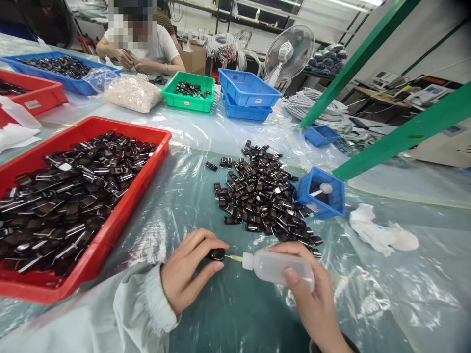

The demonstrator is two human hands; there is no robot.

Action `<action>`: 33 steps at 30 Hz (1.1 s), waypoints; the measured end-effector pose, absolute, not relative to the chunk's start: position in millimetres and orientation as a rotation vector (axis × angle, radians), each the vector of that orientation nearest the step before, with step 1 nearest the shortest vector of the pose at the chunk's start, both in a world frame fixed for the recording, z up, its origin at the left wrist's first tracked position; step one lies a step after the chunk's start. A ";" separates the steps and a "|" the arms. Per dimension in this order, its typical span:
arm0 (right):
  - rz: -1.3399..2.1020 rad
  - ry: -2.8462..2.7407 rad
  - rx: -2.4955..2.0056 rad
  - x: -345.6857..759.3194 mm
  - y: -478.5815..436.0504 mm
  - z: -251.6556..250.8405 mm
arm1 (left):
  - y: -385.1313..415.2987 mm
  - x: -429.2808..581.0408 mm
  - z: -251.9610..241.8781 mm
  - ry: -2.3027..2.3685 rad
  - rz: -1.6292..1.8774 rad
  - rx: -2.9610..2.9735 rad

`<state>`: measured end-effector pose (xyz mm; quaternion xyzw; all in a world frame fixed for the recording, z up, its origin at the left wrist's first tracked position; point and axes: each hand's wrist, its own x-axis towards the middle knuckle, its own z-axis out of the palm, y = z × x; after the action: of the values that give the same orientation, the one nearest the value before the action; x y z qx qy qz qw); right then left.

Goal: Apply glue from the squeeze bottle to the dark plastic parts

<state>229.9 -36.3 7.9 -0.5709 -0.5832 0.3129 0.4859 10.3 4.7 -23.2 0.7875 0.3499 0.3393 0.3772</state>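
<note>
Between the thumb and fingers of my left hand (193, 269) is a small glossy black plastic part (217, 254), partly hidden by the fingers. My right hand (312, 284) grips a translucent squeeze bottle (283, 268), tilted almost flat and pointing left. Its thin needle tip (234, 258) reaches to the end of the black part; whether it touches cannot be made out. Just beyond both hands lies a loose pile of similar black parts (257, 191) on the plastic-covered table (184, 196).
A red tray (142, 189) full of black parts fills the left side. Right of the pile stand a small blue bin (327, 208) with a white spoon and crumpled tissue (379, 230). Farther back are a green tray (187, 105), stacked blue trays (250, 93) and a seated person (162, 49).
</note>
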 end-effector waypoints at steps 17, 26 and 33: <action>0.780 -1.351 -1.370 229.0 -34.7 3.6 | -5.2 12.6 -19.5 0.886 0.935 2.031; 0.723 -1.484 -1.385 234.1 -35.5 5.8 | -6.4 13.0 -17.1 0.896 0.943 2.056; 0.709 -1.501 -1.417 235.1 -36.0 6.7 | -7.2 13.0 -17.1 0.904 0.953 2.064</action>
<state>235.1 -36.0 6.7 -0.5761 -0.6101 0.2881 0.4614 13.0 -7.2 -17.1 0.7931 0.3475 0.3664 0.3407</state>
